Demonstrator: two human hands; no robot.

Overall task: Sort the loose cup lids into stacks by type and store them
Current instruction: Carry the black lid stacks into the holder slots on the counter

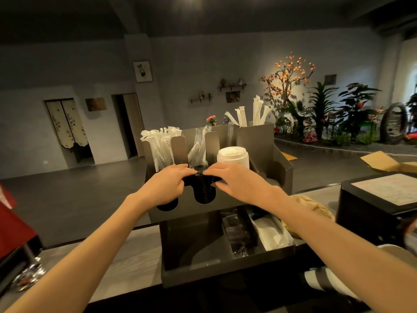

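Observation:
A grey metal organizer (261, 143) stands on the counter. A stack of black lids (204, 192) sits in its middle front slot. My left hand (168, 184) and my right hand (237, 179) press on the top of that stack from either side, fingers curled over its rim. More black lids (168, 205) show in the left slot below my left hand. A stack of white lids (233, 157) rises from the right slot, just behind my right hand.
Wrapped straws (160, 143) fill the organizer's rear compartments. A grey tray (191, 242) below holds clear packets and white napkins (270, 233). A black box (379, 199) stands at right, a red machine (13, 224) at left, cardboard (383, 162) behind.

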